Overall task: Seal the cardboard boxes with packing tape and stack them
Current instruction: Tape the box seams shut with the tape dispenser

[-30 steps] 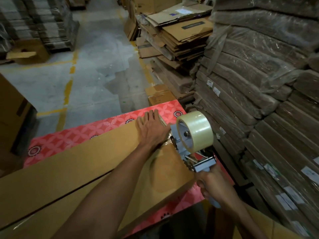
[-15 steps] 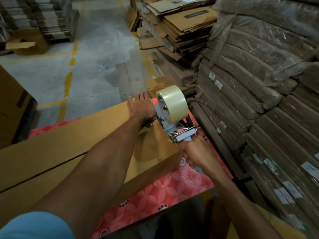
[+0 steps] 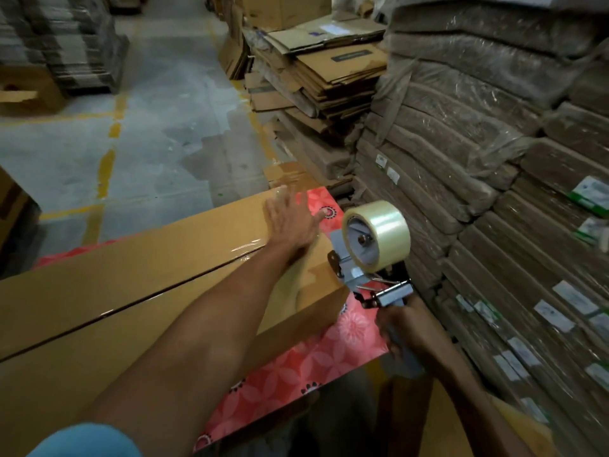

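Observation:
A long flat cardboard box [image 3: 138,285] lies on a table with a red flowered cover [image 3: 333,354]. Its two top flaps meet in a dark seam, and shiny clear tape covers the seam near the right end. My left hand [image 3: 291,222] lies flat and spread on the box top at that end. My right hand [image 3: 408,331] grips the handle of a grey tape dispenser [image 3: 365,268] carrying a roll of clear tape [image 3: 382,234]. The dispenser sits just off the box's right end, above the table cover.
Wrapped bales of flattened cardboard [image 3: 494,192] rise close on the right. A loose pile of flattened boxes [image 3: 326,74] stands behind them. A small box [image 3: 290,174] lies on the concrete floor [image 3: 158,127] beyond the table. More cardboard stacks [image 3: 66,37] stand at far left.
The dispenser has come off the box top and moved right and down past the box end. My left hand has flattened and spread on the taped end.

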Motion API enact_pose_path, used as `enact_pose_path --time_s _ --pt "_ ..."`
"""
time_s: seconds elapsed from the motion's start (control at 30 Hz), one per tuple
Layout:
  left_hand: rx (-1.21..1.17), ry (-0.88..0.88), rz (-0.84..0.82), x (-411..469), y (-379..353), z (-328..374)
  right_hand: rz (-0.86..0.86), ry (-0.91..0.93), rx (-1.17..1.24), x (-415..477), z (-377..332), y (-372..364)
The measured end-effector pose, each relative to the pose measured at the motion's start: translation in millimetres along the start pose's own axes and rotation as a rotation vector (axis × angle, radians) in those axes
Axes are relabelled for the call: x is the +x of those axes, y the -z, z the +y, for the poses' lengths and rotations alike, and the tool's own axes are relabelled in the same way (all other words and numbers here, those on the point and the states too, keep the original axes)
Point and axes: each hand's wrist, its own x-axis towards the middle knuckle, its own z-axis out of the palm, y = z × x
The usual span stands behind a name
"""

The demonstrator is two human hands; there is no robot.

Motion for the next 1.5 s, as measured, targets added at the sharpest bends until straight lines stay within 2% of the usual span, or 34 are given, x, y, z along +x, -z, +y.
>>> enact_pose_path --time_s 0.07,0.13,0.23,0.33,0.43,0.53,0.63,0.67,0.73,0.8,1.07,1.23,1.43,1.5 --pt "-0.077 -0.298 0.015 -21.7 -13.3 6.0 0.012 0.0 0.037 -5.4 3.1 -3.1" --pt "-0.023 -0.419 -0.08 -30.5 -16.7 0.3 0.031 -0.005 0.065 -6.9 1.7 -5.7" --pt "0.021 -0.42 -0.182 -33.8 3.3 0.4 0.045 -0.014 0.041 -10.0 -4.7 -8.1" --pt "0.084 -0.468 -0.207 -38.9 10.3 5.7 0.036 -0.047 0.02 -12.1 -5.4 -6.7" --pt "0.138 -0.442 -0.211 -37.8 3.8 4.1 0.02 -0.004 -0.015 -13.0 -2.7 0.4" --pt "0.181 -0.439 -0.209 -37.8 3.3 6.6 -0.032 0.153 -0.278 -17.2 8.3 11.7" --pt "0.265 -0.452 -0.22 -36.9 0.0 8.8 -0.029 0.17 -0.495 -38.9 30.9 24.9" --pt "0.262 -0.458 -0.226 -36.8 -1.3 9.0 -0.029 0.146 -0.485 -41.7 41.3 25.1" --pt "0.249 -0.466 -0.233 -36.5 -3.4 7.8 0.047 0.041 -0.237 -39.9 57.6 22.6" --pt "0.257 -0.475 -0.227 -37.7 -2.0 7.4 0.055 -0.027 -0.112 -34.6 67.0 20.7" --pt "0.225 -0.506 -0.23 -41.6 -0.4 11.8 -0.064 0.007 0.008 -36.7 82.9 30.8" --pt "0.236 -0.501 -0.246 -42.7 3.8 17.0 -0.057 0.026 0.038 -37.2 82.3 30.1" --pt "0.268 -0.517 -0.231 -44.2 3.9 17.0 -0.001 -0.051 0.073 -32.1 100.8 23.6" --pt "0.178 -0.55 -0.181 -52.2 -1.3 22.8 -0.025 -0.036 0.088 -29.0 98.6 18.7"
